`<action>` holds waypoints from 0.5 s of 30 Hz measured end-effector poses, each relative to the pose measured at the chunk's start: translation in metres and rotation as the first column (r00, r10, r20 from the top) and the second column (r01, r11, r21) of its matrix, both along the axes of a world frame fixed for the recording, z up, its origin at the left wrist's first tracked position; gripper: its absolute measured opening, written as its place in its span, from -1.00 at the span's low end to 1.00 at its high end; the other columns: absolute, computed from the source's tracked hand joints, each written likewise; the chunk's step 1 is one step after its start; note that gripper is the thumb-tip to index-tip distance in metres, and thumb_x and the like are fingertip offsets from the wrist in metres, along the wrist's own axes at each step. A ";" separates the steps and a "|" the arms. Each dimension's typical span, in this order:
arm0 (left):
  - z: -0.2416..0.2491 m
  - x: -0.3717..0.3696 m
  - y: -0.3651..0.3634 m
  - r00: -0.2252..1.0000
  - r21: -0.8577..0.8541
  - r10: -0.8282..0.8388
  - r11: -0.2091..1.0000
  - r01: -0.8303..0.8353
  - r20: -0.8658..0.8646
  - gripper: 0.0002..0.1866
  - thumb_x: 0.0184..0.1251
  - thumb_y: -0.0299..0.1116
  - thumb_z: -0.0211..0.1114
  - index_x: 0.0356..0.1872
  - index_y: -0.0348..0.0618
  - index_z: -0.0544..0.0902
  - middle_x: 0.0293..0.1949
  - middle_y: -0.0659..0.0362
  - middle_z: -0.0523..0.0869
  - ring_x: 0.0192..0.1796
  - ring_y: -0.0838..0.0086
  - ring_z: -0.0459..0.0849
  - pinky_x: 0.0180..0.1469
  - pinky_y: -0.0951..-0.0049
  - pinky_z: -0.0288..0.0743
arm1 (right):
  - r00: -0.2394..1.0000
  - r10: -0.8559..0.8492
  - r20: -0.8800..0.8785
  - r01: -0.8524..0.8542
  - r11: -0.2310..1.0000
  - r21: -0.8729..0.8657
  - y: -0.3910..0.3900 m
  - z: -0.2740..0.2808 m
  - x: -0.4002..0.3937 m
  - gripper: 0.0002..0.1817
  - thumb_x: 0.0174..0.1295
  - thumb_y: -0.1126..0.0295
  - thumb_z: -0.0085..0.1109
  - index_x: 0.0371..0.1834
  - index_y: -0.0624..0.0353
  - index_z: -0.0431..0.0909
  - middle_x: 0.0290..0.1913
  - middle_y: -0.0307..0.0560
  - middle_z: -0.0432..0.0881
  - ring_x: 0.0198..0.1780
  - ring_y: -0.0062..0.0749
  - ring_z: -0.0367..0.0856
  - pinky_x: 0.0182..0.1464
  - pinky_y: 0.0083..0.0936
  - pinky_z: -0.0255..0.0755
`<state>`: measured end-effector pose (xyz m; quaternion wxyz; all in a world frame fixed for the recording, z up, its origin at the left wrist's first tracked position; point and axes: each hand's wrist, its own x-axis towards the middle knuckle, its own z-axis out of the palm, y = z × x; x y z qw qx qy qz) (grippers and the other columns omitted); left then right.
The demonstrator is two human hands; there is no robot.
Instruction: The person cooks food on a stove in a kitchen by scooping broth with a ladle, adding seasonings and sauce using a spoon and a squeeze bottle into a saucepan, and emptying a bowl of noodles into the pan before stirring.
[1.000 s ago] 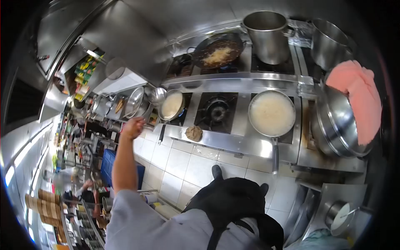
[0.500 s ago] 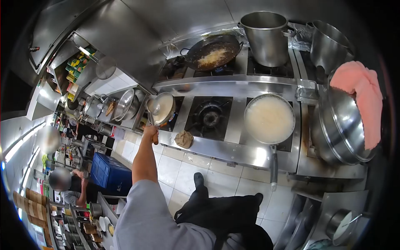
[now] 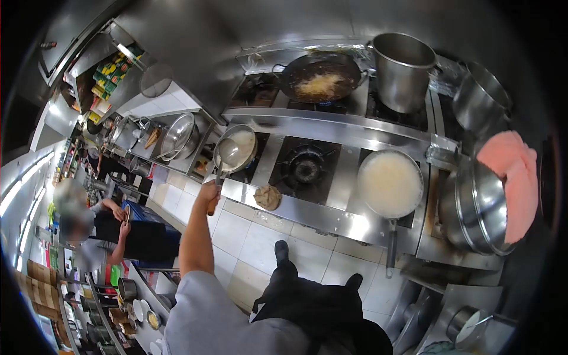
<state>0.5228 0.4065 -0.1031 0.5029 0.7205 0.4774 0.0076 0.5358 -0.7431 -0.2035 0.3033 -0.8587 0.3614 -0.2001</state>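
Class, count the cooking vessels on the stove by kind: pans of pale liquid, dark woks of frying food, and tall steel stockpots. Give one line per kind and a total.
Round steel pans of pale liquid: 2
Dark wok of frying food: 1
Tall steel stockpots: 2
Total: 5

Open floor tiles (image 3: 248,236) give room before the stove; a projecting pan handle (image 3: 391,248) and brown rag (image 3: 268,196) crowd its front ledge.

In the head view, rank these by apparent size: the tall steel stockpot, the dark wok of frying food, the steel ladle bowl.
1. Dark wok of frying food
2. Tall steel stockpot, nearly alike
3. Steel ladle bowl, held by the left hand
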 end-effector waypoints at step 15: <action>0.003 -0.094 0.072 0.975 0.100 -0.224 0.970 0.222 0.008 -0.31 0.31 -0.49 0.20 0.49 -0.16 0.25 -0.46 0.09 0.62 -0.59 0.54 0.48 -0.51 0.48 0.43 | 0.240 0.854 0.461 -0.768 -0.123 0.628 0.695 0.140 0.119 0.07 -0.30 0.14 0.61 0.35 0.27 0.24 0.10 -0.01 0.55 0.10 -0.24 0.57 0.21 -0.27 0.42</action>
